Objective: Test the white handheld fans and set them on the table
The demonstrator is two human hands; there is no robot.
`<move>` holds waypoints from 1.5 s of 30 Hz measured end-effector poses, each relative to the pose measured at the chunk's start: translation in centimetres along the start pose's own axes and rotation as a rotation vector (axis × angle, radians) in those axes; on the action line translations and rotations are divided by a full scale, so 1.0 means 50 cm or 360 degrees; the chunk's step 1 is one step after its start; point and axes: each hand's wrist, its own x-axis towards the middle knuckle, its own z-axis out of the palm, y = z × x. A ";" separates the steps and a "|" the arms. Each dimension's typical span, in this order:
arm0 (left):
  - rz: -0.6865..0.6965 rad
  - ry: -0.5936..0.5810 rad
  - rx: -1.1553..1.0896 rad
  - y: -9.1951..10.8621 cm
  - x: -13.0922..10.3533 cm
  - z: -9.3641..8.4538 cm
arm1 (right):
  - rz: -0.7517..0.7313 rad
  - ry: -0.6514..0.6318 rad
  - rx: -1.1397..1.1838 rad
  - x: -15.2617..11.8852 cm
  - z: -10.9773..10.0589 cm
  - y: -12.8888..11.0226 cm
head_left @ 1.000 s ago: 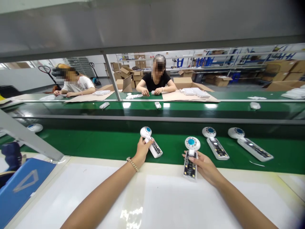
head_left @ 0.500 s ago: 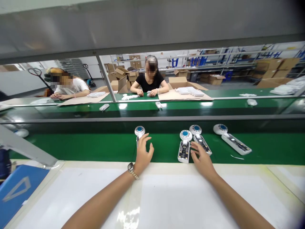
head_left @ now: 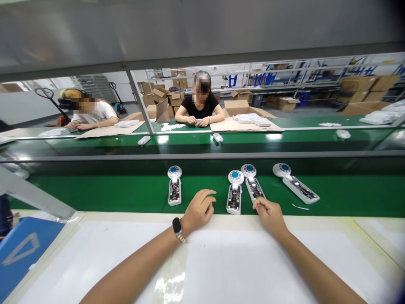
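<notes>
My left hand point(head_left: 198, 212) hovers over the near edge of the green belt, fingers apart and empty. My right hand point(head_left: 271, 214) has its fingers closed at the lower end of a white circuit-board device point(head_left: 253, 185); its fingertips partly cover that end. Just left of it lies a second white device point(head_left: 234, 198), its round head carrying a blue disc. A third such device point(head_left: 174, 192) rests left of my left hand, apart from it. One more device point(head_left: 300, 188) lies slanted on the right. All show dark boards in open white housings.
Before me is a white worktable point(head_left: 240, 261) beside the green conveyor belt point(head_left: 95, 192). A thin white strip point(head_left: 300, 207) lies on the belt. Two co-workers sit across, near cardboard point(head_left: 221, 126) and white parts. A metal post point(head_left: 41, 194) slants at left; a blue panel point(head_left: 27, 245) stands below.
The devices on the belt have shifted left. My left hand has come away from the leftmost device, to the right. The fingers of my right hand have closed at one device's lower end.
</notes>
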 end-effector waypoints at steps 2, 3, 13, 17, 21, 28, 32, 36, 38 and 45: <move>-0.0024 -0.0014 -0.0025 0.000 0.000 0.000 | -0.0038 -0.0054 -0.0016 -0.001 0.000 -0.001; -0.0026 -0.0016 -0.0029 0.001 0.000 0.000 | -0.0042 -0.0072 -0.0016 -0.001 0.001 -0.001; 0.0314 0.0045 0.0279 -0.003 0.004 0.003 | -0.0037 -0.0047 -0.0012 -0.003 0.001 0.002; 0.0435 0.0088 0.0348 -0.004 0.006 0.005 | -0.0082 -0.0033 -0.0037 -0.002 0.001 -0.001; 0.0435 0.0085 0.0344 -0.005 0.007 0.007 | -0.0101 -0.0032 -0.0052 -0.002 -0.001 -0.004; 0.0398 0.0053 0.0301 -0.009 0.004 0.008 | -0.0095 -0.0037 -0.0057 0.000 0.002 -0.001; 0.0425 0.0069 0.0336 -0.010 0.005 0.007 | -0.0100 -0.0031 -0.0069 0.001 0.004 0.004; 0.0432 0.0097 0.0391 -0.010 0.005 0.005 | -0.0120 0.0011 -0.0084 0.001 0.004 0.009; 0.0425 0.0105 0.0411 -0.010 0.005 0.005 | -0.0117 0.0113 -0.0068 0.002 0.005 0.013; 0.0328 0.0096 0.0468 -0.012 0.004 0.009 | 0.0013 0.0461 0.0076 0.005 0.007 0.018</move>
